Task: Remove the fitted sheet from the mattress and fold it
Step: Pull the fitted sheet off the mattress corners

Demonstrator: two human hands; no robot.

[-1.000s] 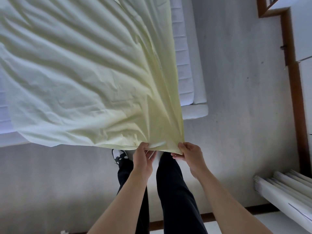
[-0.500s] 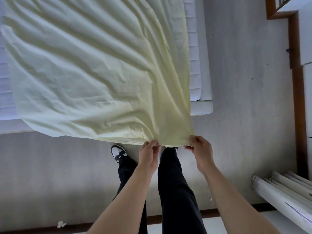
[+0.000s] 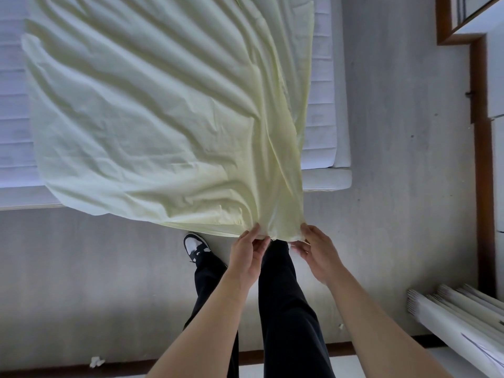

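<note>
1. Fitted sheet [image 3: 163,118], above the hands: pale yellow woven cloth, matt, heavily creased.
2. Mattress [image 3: 321,105], up and right of the hands: white quilted fabric, ribbed, matt.
3. Floor [image 3: 395,214], right of the hands: grey, matt, faintly speckled.
4. Door frame [image 3: 481,159], far right: brown wood, slight sheen.
5. Trousers [image 3: 289,309], below the hands: black cloth, matt.

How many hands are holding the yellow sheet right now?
2. The left hand pinches the sheet at its near edge; the right hand pinches the corner beside it.
</note>
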